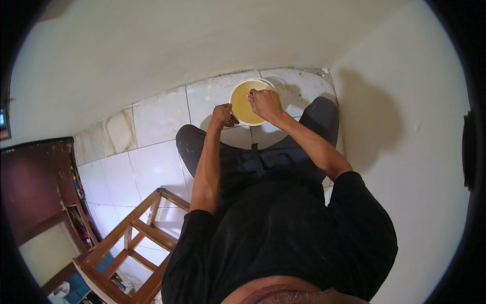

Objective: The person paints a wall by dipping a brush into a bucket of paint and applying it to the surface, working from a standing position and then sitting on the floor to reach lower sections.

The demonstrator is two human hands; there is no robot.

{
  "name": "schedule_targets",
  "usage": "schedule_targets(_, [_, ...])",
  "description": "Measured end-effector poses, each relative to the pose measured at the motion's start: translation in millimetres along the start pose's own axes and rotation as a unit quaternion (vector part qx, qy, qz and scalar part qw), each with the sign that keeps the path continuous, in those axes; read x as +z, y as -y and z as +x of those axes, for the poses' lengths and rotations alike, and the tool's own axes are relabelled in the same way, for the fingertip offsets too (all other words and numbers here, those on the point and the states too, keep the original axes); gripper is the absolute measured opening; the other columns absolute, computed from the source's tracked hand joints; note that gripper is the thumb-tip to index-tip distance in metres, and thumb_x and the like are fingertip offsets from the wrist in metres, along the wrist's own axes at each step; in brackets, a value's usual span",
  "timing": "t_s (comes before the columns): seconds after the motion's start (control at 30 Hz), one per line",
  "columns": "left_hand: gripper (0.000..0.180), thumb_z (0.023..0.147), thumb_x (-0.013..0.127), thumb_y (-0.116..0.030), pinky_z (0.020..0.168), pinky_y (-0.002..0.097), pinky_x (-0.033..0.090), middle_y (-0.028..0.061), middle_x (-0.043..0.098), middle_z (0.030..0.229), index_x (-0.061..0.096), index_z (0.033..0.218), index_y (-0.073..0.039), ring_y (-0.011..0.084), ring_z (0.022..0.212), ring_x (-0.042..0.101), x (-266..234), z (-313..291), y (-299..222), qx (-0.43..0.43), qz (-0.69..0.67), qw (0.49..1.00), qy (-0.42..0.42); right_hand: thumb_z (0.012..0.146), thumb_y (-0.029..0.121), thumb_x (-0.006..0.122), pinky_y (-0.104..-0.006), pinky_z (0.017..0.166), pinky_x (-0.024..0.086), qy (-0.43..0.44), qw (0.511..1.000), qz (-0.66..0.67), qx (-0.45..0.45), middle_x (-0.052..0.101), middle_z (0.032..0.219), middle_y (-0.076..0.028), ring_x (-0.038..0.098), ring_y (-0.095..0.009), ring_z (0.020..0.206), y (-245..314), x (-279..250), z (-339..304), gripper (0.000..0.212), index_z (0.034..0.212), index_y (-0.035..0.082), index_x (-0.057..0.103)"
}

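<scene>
Between my bent knees, a round white bucket (237, 87) stands on the tiles near the wall. Pale yellow stuff (243, 110) shows inside it; whether it is liquid or paint, I cannot tell. My left hand (223, 116) is closed on the bucket's left rim, its thumb and fingers on either side. Over the bucket's right part, my right hand (267, 105) is a closed fist, knuckles up. A small red bit (250, 95) peeks out at its thumb side. The rest of whatever the fist holds is hidden.
A bare wooden frame (144, 233), like a stool or table without a top, stands at my left. Behind it are a dark red-brown cabinet (35, 187) and some clutter. Pale walls (415, 202) rise close ahead and at my right. Dark specks dot the corner tile.
</scene>
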State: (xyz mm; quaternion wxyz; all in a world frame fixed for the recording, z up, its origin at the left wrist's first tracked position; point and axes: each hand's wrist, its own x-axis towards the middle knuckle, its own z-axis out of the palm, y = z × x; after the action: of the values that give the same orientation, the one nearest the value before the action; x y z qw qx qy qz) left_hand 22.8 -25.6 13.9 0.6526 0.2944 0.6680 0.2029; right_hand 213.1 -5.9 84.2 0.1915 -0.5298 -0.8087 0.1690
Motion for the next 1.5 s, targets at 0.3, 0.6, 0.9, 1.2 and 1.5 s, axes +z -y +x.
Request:
schedule_targets(0.3, [0.036, 0.091, 0.042, -0.025, 0.048, 0.0357, 0.055, 0.0184, 0.067, 0.080, 0.061, 0.104, 0.002, 0.0276, 0.061, 0.068, 1, 5, 6, 0.032, -0.017, 0.999, -0.031, 0.066, 0.029, 0.074, -0.0411, 0.057, 0.049, 0.043, 0.990, 0.085, 0.104, 0.061, 0.060, -0.018, 0.062, -0.035, 0.060, -19, 32, 4, 0.033, 0.066, -0.001, 0.063])
schedule_targets(0.6, [0.032, 0.086, 0.045, -0.022, 0.047, 0.0341, 0.056, 0.0177, 0.068, 0.077, 0.063, 0.087, 0.004, 0.0245, 0.055, 0.066, -1, 15, 14, 0.078, 0.092, 0.992, -0.025, 0.079, 0.021, 0.059, -0.0452, 0.056, 0.051, -0.028, 0.989, -0.145, 0.009, 0.061, 0.062, -0.022, 0.062, -0.038, 0.059, -29, 0, 13, 0.020, 0.076, 0.002, 0.065])
schedule_targets(0.9, [0.031, 0.086, 0.047, -0.022, 0.047, 0.0335, 0.056, 0.0179, 0.068, 0.077, 0.065, 0.089, 0.003, 0.0252, 0.057, 0.066, -4, 14, 12, 0.084, 0.120, 0.989, 0.002, 0.073, 0.026, 0.069, -0.0428, 0.056, 0.048, 0.042, 0.999, -0.026, -0.022, 0.060, 0.061, -0.020, 0.061, -0.035, 0.058, 17, -12, -6, 0.026, 0.074, 0.000, 0.065])
schedule_targets(1.2, [0.034, 0.090, 0.043, -0.026, 0.050, 0.0365, 0.055, 0.0189, 0.067, 0.079, 0.059, 0.101, 0.002, 0.0279, 0.061, 0.067, -12, 28, 28, 0.116, 0.117, 0.986, -0.008, 0.071, 0.027, 0.069, -0.0447, 0.065, 0.051, 0.035, 0.997, -0.021, 0.073, 0.062, 0.067, -0.022, 0.062, -0.038, 0.066, -9, -6, 12, 0.028, 0.072, -0.001, 0.065])
schedule_targets(1.5, [0.032, 0.087, 0.045, -0.023, 0.049, 0.0343, 0.056, 0.0197, 0.067, 0.080, 0.063, 0.093, 0.002, 0.0277, 0.059, 0.067, 5, -2, 4, 0.060, 0.012, 0.998, -0.028, 0.079, 0.024, 0.061, -0.0446, 0.058, 0.050, -0.010, 0.994, -0.101, -0.030, 0.061, 0.063, -0.019, 0.063, -0.035, 0.064, -8, -40, 6, 0.023, 0.080, 0.001, 0.064])
